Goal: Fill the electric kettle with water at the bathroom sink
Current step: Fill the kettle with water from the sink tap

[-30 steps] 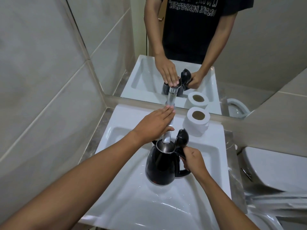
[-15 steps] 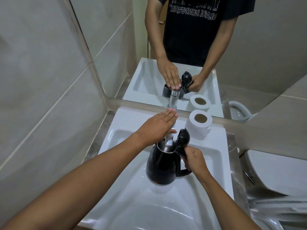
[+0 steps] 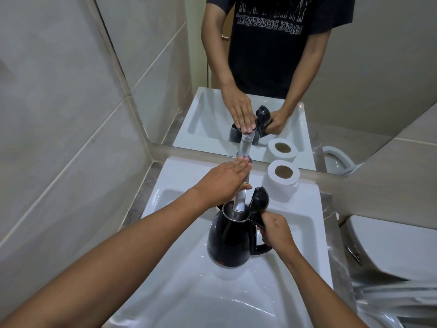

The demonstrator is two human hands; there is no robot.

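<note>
The right hand [image 3: 275, 230] is gripping the handle of a glossy black electric kettle with a steel-rimmed mouth [image 3: 230, 240], fingers wrapped tight around it, and is holding the kettle upright over the basin of the white rectangular ceramic sink [image 3: 189, 292]. The kettle's domed black lid [image 3: 260, 200] is standing open, tipped back toward the handle side. The left hand [image 3: 224, 183] is lying flat, palm down, fingers straight and together, on top of the brushed-metal tap [image 3: 240, 202], whose spout is reaching down just into the kettle's open mouth. Whether water is running is hard to tell.

On the back ledge of the sink, just right of the tap and near the open lid, a white roll of toilet paper with a brown cardboard core [image 3: 282, 179] is standing on end. A large wall mirror [image 3: 366, 79] behind the sink is reflecting the person's arms, a dark printed T-shirt, the kettle and the roll. Pale grey wall tiles [image 3: 59, 114] are filling the left side, and a white toilet cistern [image 3: 390, 245] is sitting to the right of the sink.
</note>
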